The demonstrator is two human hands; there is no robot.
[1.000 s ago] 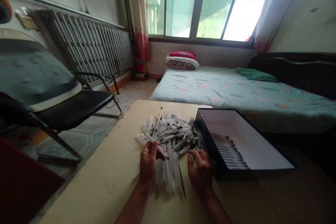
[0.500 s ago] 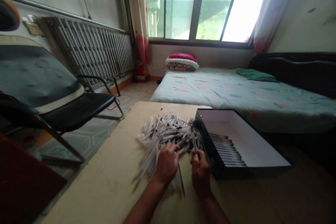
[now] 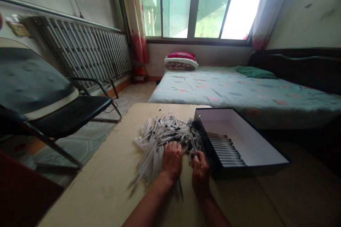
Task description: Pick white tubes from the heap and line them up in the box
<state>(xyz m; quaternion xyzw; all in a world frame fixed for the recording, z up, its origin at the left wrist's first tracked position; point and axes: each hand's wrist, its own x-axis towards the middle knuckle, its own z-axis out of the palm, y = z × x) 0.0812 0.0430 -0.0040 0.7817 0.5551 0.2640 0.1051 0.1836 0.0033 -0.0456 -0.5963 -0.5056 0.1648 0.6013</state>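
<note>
A loose heap of white and dark pen parts (image 3: 157, 138) lies on the pale tabletop (image 3: 101, 181). My left hand (image 3: 172, 159) rests at the near right side of the heap with its fingers curled down; what is under them is hidden. Just to its right, my right hand (image 3: 200, 172) is closed around a thin pen (image 3: 194, 143) that points up and away. Beside that hand stands an open dark box (image 3: 262, 145) with a white inside, tilted in view. Several pens (image 3: 226, 150) lie side by side along its left part.
Beyond the table is a bed (image 3: 202, 87) with folded bedding (image 3: 180, 61) and a green cloth (image 3: 254, 72). A black chair (image 3: 71, 113) stands at the left, in front of a metal rack (image 3: 87, 48). A small dark piece (image 3: 160, 110) lies behind the heap.
My left hand has turned with its back upward and its fingers curled over the near heap. My right hand still holds the pen. The whole view has shifted slightly.
</note>
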